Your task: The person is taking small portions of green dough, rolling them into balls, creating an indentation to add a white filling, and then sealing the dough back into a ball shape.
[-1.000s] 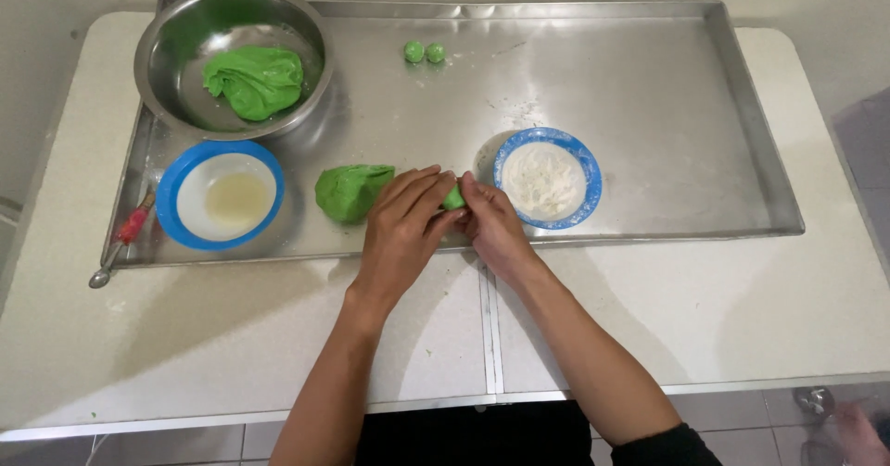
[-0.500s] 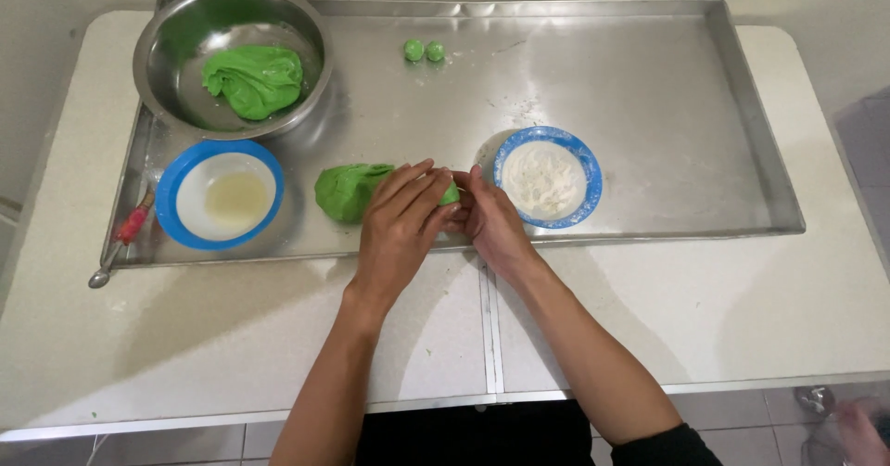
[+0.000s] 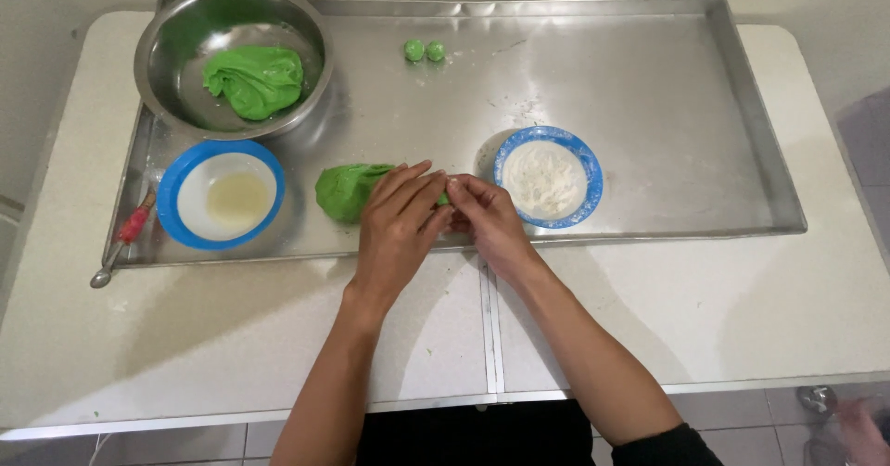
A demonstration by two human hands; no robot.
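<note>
While a small green dough piece [image 3: 443,199] is pinched btwn left hand [image 3: 397,229] & right hand [image 3: 487,222] fingertips, both are kept pressed together. Bigger dough lump [image 3: 345,191] is found just left of the grip, touching left-hand fingers.

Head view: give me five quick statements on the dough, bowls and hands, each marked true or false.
1. Both hands meet on a small green dough piece. True: the left hand and right hand pinch it between their fingers.
2. The steel bowl is empty. False: it holds a green dough mass.
3. Two small green balls lie near the tray's far edge. True.
4. The white powder bowl sits left of the hands. False: it is to their right; the bowl with pale liquid is on the left.
5. The red-handled utensil is in the right hand. False: it lies at the tray's left edge, untouched.
</note>
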